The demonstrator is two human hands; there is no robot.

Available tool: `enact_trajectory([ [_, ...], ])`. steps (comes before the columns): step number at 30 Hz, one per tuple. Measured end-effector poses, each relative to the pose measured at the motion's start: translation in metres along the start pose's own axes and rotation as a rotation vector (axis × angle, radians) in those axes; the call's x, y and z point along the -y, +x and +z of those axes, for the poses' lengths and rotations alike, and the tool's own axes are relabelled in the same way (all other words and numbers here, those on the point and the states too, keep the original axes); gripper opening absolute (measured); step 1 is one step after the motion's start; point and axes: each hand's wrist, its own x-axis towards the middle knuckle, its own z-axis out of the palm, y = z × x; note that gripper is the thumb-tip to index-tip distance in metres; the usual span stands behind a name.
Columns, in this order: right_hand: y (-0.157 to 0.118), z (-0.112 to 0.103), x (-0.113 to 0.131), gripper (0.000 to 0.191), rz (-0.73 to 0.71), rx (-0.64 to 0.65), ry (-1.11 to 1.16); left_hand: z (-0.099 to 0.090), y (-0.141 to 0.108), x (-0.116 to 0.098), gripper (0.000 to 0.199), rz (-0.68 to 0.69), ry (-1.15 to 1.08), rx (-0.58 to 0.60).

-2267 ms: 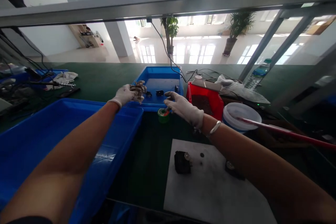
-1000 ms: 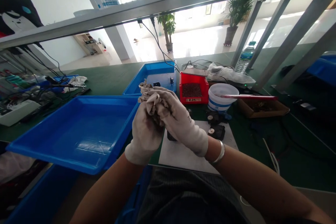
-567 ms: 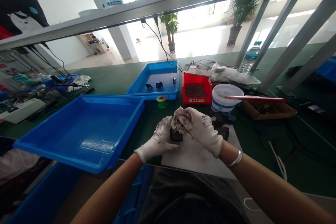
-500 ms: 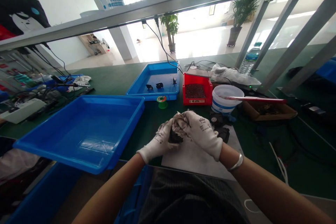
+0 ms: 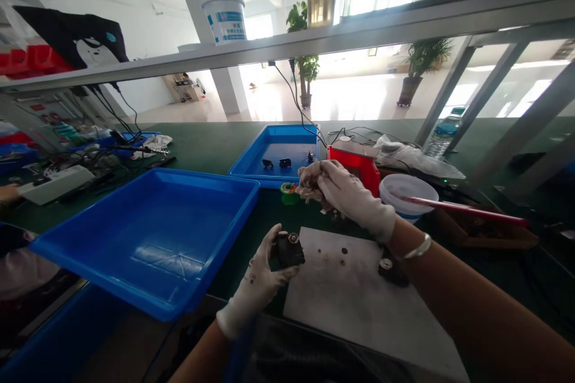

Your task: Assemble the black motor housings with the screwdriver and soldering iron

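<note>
Gloved in white, my left hand (image 5: 260, 278) grips a small black block-shaped part (image 5: 290, 251) with a round metal piece on its top. It is held just left of a pale sheet (image 5: 336, 299) on the bench. My right hand (image 5: 348, 191), also gloved, is closed on a crumpled, stained rag (image 5: 311, 182), raised in front of the red bin (image 5: 369, 173). Small round bits (image 5: 344, 251) are scattered over the sheet. Another black part (image 5: 393, 269) with a metal disc lies at the sheet's right edge, partly behind my right forearm.
A large blue tray (image 5: 148, 182) stands at left, and a smaller blue tray (image 5: 245, 152) behind holds several black parts. Near my rag is a green spool (image 5: 288, 194). At right are a white tub (image 5: 399, 188) with a red stick, a cardboard box (image 5: 467, 230) and a bottle (image 5: 442, 134).
My hands have parted. The right one has lifted the rag off the black part and carried it up and forward. The left one keeps the part, now lower and uncovered. The view has shifted.
</note>
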Motion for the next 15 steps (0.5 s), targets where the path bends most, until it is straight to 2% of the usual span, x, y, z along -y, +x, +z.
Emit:
enact_trajectory([
  [4,0.065,0.018,-0.012,0.027,0.159,-0.004,-0.072,-0.004,-0.022,0.015,0.093,-0.137,-0.279,-0.083],
  [7,0.105,0.041,-0.013,0.035,0.208,-0.019,-0.142,-0.008,-0.033,0.027,0.092,-0.178,-0.350,-0.142],
  [9,0.128,0.055,-0.014,0.040,0.214,0.002,-0.167,-0.013,-0.037,0.034,0.093,-0.193,-0.378,-0.136],
  [12,0.152,0.065,-0.014,0.044,0.219,0.094,-0.149,-0.019,-0.040,0.041,0.094,-0.202,-0.391,-0.076],
  [15,0.153,0.058,-0.008,0.050,0.220,0.159,-0.074,-0.023,-0.040,0.039,0.093,-0.223,-0.437,-0.026],
])
